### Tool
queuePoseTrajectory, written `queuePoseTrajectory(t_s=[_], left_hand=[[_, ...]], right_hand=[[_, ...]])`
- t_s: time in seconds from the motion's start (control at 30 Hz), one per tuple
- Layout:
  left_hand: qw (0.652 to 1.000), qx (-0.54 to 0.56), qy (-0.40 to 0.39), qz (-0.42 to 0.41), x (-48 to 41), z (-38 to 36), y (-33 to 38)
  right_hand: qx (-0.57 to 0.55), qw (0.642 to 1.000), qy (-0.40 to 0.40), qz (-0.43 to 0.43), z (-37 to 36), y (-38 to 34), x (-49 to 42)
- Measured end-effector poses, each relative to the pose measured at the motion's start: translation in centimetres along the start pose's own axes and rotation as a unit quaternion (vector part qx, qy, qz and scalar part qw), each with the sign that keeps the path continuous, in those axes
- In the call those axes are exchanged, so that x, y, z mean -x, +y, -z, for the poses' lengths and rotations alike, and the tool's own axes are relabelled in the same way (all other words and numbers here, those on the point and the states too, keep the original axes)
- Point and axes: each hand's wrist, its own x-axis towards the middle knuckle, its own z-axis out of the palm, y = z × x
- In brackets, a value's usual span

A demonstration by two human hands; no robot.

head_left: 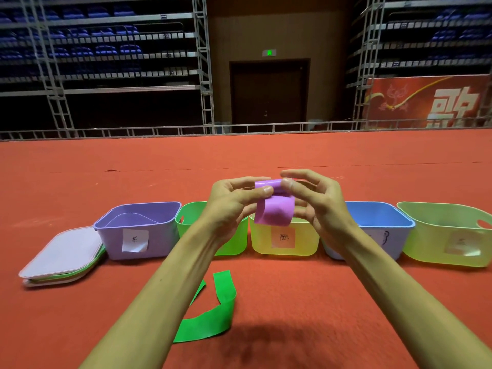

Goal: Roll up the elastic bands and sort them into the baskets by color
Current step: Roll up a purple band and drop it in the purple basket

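Five plastic baskets stand in a row on red carpet [292, 302]. Left to right: stacked lids [62, 255], purple basket [138, 230], green basket [186, 219], yellow basket [285, 241], blue basket [378, 217], pale yellow-green basket [447, 235]. Left hand [231, 201] and right hand [316, 201] both pinch a pink-purple elastic band [274, 209] held between them above the yellow basket. Its roll axis runs left-right, and the smooth flat tail hangs down. Green elastic band [213, 315] lies unrolled and curved on the carpet near the left forearm.

Pink-purple elastic band [274, 209], green elastic band [213, 312], lilac basket [138, 230], green basket [186, 222], yellow basket [285, 241], blue basket [378, 219], pale yellow-green basket [447, 235], orange-red carpet [292, 302], white labels [135, 240].
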Motion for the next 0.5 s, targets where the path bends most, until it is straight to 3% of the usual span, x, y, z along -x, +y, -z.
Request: queuePoseTrajectory(t_s=[0.13,0.3,0.5], left_hand=[[1.000,0.003,-0.001,0.001,0.4,0.2,-0.5],[0.998,0.030,-0.042,0.046,0.4,0.3,-0.9],[0.999,0.001,-0.006,0.035,0.1,0.7,-1.3]], right_hand=[[0.052,0.999,0.012,-0.007,-0.1,0.4,0.3],[0.012,0.999,0.004,0.032,-0.2,0.8,0.6],[0.022,0.999,-0.002,0.033,-0.3,1.7,0.7]])
